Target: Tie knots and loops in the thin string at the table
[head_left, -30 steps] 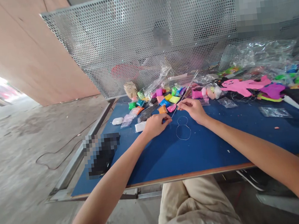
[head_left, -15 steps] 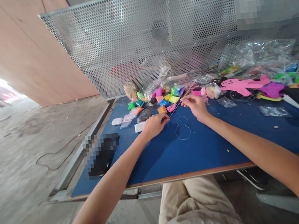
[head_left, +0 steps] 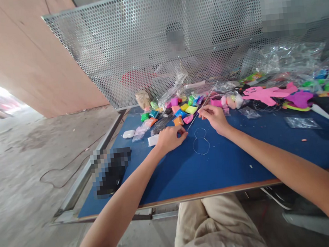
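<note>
A thin, straight, silvery wire slants over the blue tabletop between my hands. Its lower end is pinched in the fingertips of my left hand. Farther up, my right hand has thumb and forefinger closed on the same wire, whose far end sticks out beyond toward the coloured packets. Just below, a wire figure of two joined rings lies flat on the table, the smaller ring at the top. Beside my left wrist is a white packet, partly covered by the hand.
Small coloured clay-like packets crowd the table's back, with dark thin strands and a white case at left. A black, partly blurred object lies near the left edge. Pink cut-out shape and clear bags are at right, before a perforated metal panel.
Both hands stay nearly in place, still holding the wire. My left fingers have shifted very slightly right and down, and the wire's angle differs a little.
</note>
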`<state>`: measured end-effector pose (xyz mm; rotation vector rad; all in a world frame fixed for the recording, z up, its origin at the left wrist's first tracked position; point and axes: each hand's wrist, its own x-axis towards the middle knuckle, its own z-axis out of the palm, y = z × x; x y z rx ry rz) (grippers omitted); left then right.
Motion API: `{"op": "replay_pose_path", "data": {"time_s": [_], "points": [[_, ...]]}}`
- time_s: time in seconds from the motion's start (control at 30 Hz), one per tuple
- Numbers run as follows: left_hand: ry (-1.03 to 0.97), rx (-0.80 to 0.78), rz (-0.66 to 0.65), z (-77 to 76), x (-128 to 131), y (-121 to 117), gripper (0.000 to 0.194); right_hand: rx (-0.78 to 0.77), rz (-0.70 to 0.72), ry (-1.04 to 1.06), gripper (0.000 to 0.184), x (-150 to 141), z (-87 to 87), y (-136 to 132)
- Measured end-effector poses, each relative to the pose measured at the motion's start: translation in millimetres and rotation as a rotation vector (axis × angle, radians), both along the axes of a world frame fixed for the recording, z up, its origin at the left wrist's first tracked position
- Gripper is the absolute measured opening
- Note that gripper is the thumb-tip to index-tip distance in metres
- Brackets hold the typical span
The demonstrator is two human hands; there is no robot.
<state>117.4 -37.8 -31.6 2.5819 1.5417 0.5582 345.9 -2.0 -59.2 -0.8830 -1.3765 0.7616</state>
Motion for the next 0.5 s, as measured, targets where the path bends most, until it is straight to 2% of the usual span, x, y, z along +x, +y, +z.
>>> {"op": "replay_pose_path", "data": {"time_s": [0.17,0.3,0.4,0.5], "points": [[-0.208,0.085,-0.009,3.9,1.5,-1.1,0.030,-0.051,0.093,0.003,0.030,-11.2,4.4,-11.9],[-0.348,-0.041,-0.095,0.3,-0.4,2.3,0.034,-0.062,0.190,-0.021,0.032,-18.3,6.6,-20.6],[-0.380,-0.161,-0.142,-3.1,-1.3,4.4,0.034,-0.060,0.229,-0.030,0.031,-18.6,6.3,-22.0],[-0.416,-0.214,-0.167,-3.7,-1.1,4.4,0.034,-0.060,0.245,-0.037,0.029,-16.4,5.4,-20.3]]}}
